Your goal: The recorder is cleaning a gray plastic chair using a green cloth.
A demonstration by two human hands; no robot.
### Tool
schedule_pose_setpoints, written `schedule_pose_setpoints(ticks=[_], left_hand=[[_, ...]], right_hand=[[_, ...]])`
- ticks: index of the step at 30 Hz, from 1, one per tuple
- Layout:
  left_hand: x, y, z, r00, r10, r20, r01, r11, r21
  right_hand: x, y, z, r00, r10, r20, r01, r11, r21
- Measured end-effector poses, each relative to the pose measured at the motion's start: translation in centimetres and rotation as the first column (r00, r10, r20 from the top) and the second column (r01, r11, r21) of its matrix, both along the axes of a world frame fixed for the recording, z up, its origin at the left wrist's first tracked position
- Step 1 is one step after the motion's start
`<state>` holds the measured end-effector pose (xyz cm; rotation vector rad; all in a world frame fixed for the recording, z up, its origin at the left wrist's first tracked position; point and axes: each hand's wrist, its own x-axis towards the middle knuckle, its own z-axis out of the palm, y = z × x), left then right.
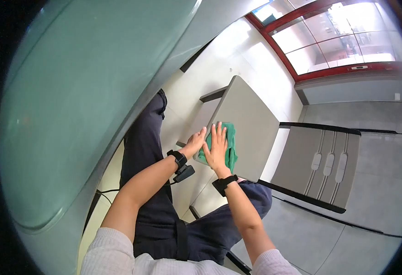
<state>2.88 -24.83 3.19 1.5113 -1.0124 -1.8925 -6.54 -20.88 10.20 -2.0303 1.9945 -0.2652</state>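
My right hand [217, 146] lies flat on a folded green cloth [231, 147], fingers spread, pressing it against the grey seat [252, 127] of a chair. The cloth sits near the seat's corner closest to me, and part of it is covered by the palm. At the seat's near edge my left hand [195, 141] grips the rim beside the cloth; its lower fingers are hidden. Both wrists wear black straps, the left strap [178, 161] with a small dark box hanging from it. The chair's backrest [319, 165] extends to the right, with black side posts and three slim decorative bars.
A large table with a green glassy top [84, 103] fills the left side. My legs [146, 165] straddle the near side of the chair. Pale floor tiles [235, 51] run toward a red-framed glass door [321, 37]. Grey wall tiles [379, 154] stand behind the backrest.
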Motion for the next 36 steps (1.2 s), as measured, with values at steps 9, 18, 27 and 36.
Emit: schedule_pose_setpoints(ticks=[9, 18, 27, 36], left_hand=[[-0.1, -0.4, 1.4, 0.999, -0.032, 0.042, 0.040, 0.978, -0.205], [-0.6, -0.8, 0.7, 0.980, 0.196, -0.014, -0.189, 0.922, -0.338], [0.8, 0.4, 0.5, 0.979, 0.201, 0.027, -0.170, 0.889, -0.426], [1.7, 0.5, 7.0, 0.930, 0.045, 0.365, 0.287, 0.532, -0.797]], right_hand=[[-1.7, -9.4, -1.9, 0.998, 0.032, -0.054, -0.039, 0.990, -0.139], [-0.9, -9.3, -1.6, 0.994, 0.041, -0.106, -0.062, 0.977, -0.204], [0.5, -0.7, -0.3, 0.997, 0.081, -0.011, -0.081, 0.985, -0.149], [-1.0, 8.1, 2.4, 0.947, 0.182, 0.263, -0.176, 0.983, -0.046]])
